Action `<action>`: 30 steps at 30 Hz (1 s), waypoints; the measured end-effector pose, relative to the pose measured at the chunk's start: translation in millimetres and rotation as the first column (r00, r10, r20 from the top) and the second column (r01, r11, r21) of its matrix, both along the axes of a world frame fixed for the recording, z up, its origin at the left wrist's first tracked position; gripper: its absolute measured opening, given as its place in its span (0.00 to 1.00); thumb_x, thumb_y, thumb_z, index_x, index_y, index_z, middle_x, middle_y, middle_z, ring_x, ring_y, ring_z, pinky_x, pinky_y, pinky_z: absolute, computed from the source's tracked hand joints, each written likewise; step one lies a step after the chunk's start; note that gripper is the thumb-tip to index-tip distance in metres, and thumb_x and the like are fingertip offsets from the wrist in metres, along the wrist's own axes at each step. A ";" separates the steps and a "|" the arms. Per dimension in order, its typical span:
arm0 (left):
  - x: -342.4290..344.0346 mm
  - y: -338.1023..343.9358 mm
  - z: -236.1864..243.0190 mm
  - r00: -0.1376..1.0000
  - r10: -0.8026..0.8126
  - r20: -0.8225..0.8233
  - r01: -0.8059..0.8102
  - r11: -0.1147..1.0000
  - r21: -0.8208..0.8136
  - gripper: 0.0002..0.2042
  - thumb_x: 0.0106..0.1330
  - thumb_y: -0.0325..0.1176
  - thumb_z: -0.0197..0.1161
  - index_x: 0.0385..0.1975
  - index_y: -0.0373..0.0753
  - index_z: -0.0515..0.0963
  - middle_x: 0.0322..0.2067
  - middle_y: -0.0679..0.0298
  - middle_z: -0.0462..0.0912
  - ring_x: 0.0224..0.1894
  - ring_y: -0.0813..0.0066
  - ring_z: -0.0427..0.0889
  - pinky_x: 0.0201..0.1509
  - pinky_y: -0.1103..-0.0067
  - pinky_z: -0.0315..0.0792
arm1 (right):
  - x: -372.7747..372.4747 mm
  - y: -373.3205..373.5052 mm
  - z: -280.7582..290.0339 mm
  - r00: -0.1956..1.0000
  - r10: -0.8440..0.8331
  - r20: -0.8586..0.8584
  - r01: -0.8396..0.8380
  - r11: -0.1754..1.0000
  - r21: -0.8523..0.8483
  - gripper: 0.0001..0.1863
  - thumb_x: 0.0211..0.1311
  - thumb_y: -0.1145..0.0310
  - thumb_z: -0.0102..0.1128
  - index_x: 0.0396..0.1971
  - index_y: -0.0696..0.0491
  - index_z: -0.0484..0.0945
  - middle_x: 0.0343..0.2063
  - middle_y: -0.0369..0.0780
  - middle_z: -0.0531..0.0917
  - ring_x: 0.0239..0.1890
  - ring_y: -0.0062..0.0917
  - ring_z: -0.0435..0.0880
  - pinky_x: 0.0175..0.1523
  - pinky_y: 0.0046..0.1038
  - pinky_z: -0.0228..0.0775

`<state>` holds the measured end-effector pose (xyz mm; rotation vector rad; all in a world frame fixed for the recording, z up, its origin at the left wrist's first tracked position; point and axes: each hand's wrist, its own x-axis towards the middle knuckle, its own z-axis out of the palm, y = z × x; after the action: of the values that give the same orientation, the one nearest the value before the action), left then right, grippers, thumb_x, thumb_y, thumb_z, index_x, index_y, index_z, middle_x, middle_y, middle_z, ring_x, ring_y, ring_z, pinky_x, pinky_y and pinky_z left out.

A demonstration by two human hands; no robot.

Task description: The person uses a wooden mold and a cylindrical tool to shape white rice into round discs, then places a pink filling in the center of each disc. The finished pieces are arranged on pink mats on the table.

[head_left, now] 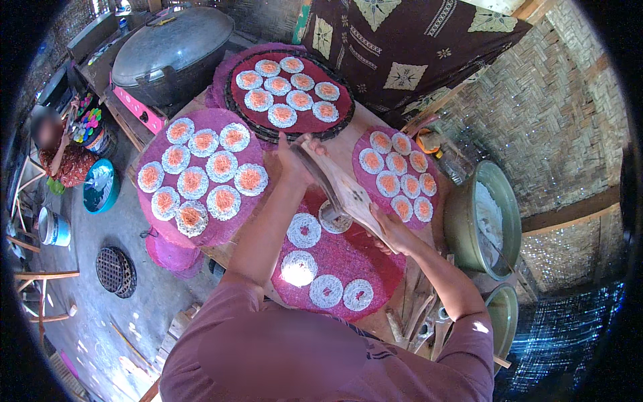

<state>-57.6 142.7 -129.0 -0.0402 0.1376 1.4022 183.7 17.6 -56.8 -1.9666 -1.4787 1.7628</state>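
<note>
Wood tool (349, 191) at frame centre: left hand (296, 161) and right hand (396, 231) curl closed around opposite ends, above lacy white rounds (299, 268).

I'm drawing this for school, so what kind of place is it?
Probably a small food workshop or home kitchen. There's a big lidded metal pot, plus lots of white lacy rounds with orange topping spread on purple mats. The woven wall looks homely.

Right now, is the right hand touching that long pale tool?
Touching. The head view plainly shows the right hand closed around the lower end of the long pale tool.
</note>
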 end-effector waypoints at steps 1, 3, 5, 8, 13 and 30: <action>-1.6 5.9 3.0 1.000 0.001 -0.004 -0.001 1.000 0.017 0.31 0.68 0.64 0.30 0.26 0.42 0.70 0.17 0.65 0.68 0.22 0.64 0.68 0.35 0.65 0.65 | -1.8 4.0 -0.6 0.999 -0.022 0.025 0.021 0.999 0.034 0.41 0.58 0.25 0.39 0.24 0.55 0.72 0.10 0.33 0.68 0.09 0.19 0.66 0.12 0.24 0.58; 0.6 16.0 7.6 0.999 0.042 -0.029 -0.043 0.999 -0.026 0.30 0.69 0.64 0.30 0.23 0.43 0.68 0.16 0.66 0.66 0.21 0.65 0.67 0.34 0.66 0.65 | -2.7 12.5 0.5 0.996 -0.045 0.074 0.036 0.991 0.127 0.40 0.59 0.26 0.39 0.24 0.55 0.72 0.10 0.33 0.68 0.09 0.19 0.66 0.12 0.25 0.57; 6.3 23.2 8.8 1.000 0.017 0.016 -0.017 1.000 0.001 0.30 0.69 0.63 0.31 0.23 0.44 0.68 0.15 0.66 0.65 0.21 0.66 0.66 0.34 0.66 0.64 | 1.9 20.7 5.6 0.991 -0.007 0.137 -0.018 0.984 0.177 0.39 0.59 0.27 0.41 0.26 0.55 0.72 0.10 0.34 0.68 0.09 0.19 0.67 0.12 0.24 0.57; 14.5 31.5 5.0 0.997 0.020 0.074 -0.023 0.999 0.040 0.28 0.69 0.62 0.33 0.22 0.45 0.67 0.15 0.69 0.65 0.20 0.69 0.64 0.34 0.67 0.64 | 17.2 30.3 15.9 0.997 0.028 0.072 -0.037 0.991 0.129 0.42 0.61 0.28 0.39 0.35 0.60 0.75 0.15 0.39 0.75 0.12 0.22 0.72 0.16 0.24 0.65; 22.9 42.2 -5.9 0.918 -0.137 0.373 0.013 0.949 0.315 0.26 0.68 0.63 0.38 0.23 0.47 0.68 0.17 0.70 0.67 0.22 0.70 0.67 0.35 0.69 0.65 | 36.9 34.6 1.0 0.722 -0.133 -0.679 0.066 0.990 -0.123 0.49 0.60 0.26 0.27 0.57 0.58 0.69 0.39 0.56 0.81 0.17 0.30 0.79 0.22 0.31 0.76; 8.8 44.8 -22.8 0.919 0.166 0.357 -0.239 0.956 0.170 0.24 0.69 0.56 0.38 0.21 0.45 0.69 0.15 0.73 0.65 0.19 0.75 0.66 0.33 0.73 0.65 | -13.1 5.6 -74.9 0.655 -0.260 -0.710 0.269 0.958 -0.102 0.35 0.69 0.39 0.31 0.58 0.55 0.66 0.26 0.44 0.81 0.10 0.22 0.70 0.16 0.23 0.63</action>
<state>-48.8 187.5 -151.8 -0.1232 -0.3127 1.5896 170.6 23.2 -131.7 -1.1360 -0.8639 2.0137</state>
